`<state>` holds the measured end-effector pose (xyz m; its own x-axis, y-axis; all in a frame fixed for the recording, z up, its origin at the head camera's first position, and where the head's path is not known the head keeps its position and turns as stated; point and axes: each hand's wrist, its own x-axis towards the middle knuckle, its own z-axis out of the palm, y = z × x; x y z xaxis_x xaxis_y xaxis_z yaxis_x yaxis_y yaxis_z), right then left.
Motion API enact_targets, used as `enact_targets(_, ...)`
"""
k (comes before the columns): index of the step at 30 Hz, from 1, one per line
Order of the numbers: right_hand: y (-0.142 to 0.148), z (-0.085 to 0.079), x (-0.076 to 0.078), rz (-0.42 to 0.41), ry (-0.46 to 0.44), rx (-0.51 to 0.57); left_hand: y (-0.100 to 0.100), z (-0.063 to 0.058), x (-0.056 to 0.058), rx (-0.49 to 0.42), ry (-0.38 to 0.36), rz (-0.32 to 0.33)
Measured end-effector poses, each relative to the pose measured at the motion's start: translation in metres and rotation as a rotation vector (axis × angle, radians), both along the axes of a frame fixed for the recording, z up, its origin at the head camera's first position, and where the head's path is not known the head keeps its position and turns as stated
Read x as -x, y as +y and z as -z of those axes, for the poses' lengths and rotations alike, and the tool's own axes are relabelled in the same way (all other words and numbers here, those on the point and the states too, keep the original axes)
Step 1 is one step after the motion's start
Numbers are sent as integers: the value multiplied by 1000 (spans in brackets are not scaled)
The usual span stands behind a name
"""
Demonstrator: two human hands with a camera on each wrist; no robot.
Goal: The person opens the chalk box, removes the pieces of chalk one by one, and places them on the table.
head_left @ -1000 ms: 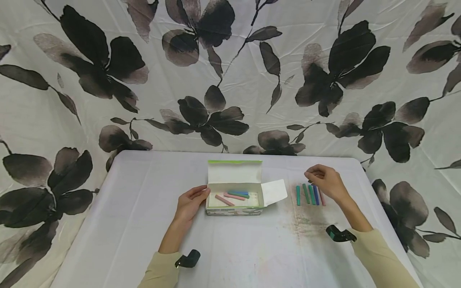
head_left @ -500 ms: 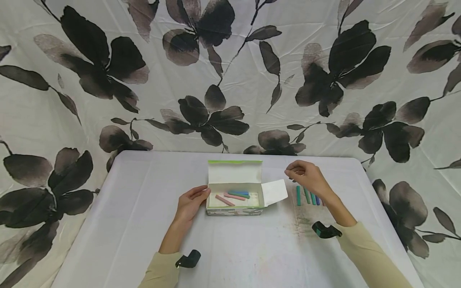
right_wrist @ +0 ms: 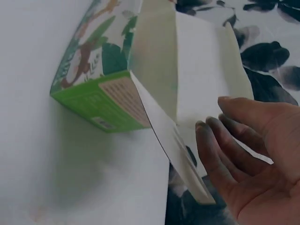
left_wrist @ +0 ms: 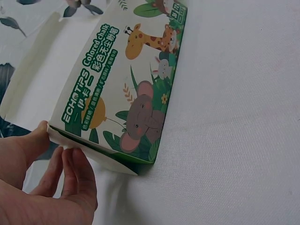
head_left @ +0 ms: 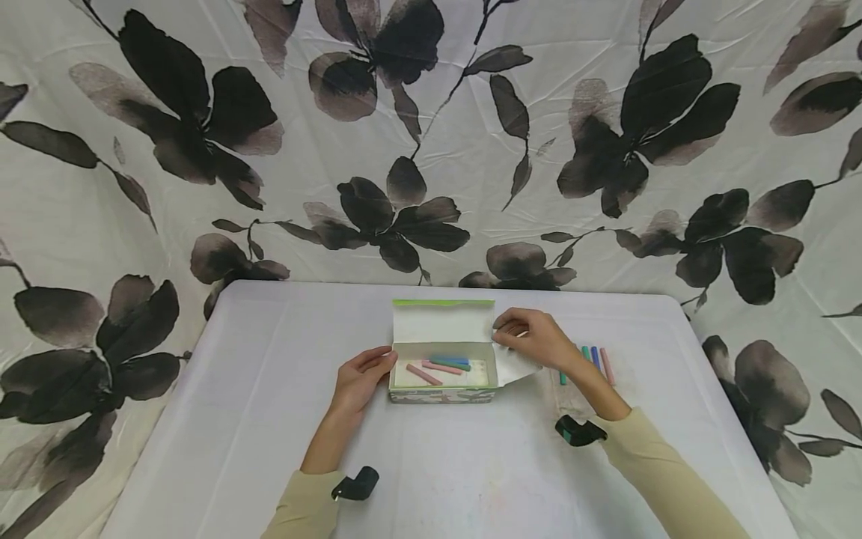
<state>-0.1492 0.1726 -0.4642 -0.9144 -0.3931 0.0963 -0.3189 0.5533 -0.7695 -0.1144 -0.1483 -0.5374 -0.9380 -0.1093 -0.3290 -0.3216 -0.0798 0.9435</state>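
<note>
An open colored chalk box (head_left: 441, 397) stands on the table, its lid (head_left: 441, 322) raised at the back. Pink, green and blue chalk sticks (head_left: 424, 374) lie inside. My left hand (head_left: 359, 380) pinches the box's left-end flap, thumb at the corner and fingers beneath, as the left wrist view shows. Over the right side flap (head_left: 521, 368) hovers my right hand (head_left: 535, 338), its fingers loosely bent. Nothing shows between thumb and fingertips in the right wrist view, where the flap (right_wrist: 164, 131) stands out from the green box end (right_wrist: 117, 101).
Right of the box several chalk sticks stand in a row, with a pink stick (head_left: 607, 367) outermost; my right forearm hides part of them. Chalk dust (head_left: 572, 404) marks the white tablecloth (head_left: 431, 479) there. A floral curtain (head_left: 471, 150) hangs behind the table.
My right hand has moved left from above the row of chalk sticks to the box's right flap. The left hand and the box stay in place.
</note>
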Motion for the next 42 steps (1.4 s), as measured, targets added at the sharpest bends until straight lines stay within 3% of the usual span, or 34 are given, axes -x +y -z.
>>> enact_targets(14, -35, 15, 4, -269, -52, -82, 3, -1, 1, -15, 8, 2)
enact_targets(23, -57, 24, 6, -388, -100, -197, 2, -2, 1, -21, 4, 7)
enact_targets(31, -80, 21, 6, -435, -161, -474, 1, -3, 0, -11, 4, 7)
enact_targets(35, -91, 20, 7, -425, -248, -578, 0, -2, 0, -4, 1, 0)
enact_targets(42, -95, 29, 15, -456, -351, -597, 0, 1, 0, 6, 0, -10)
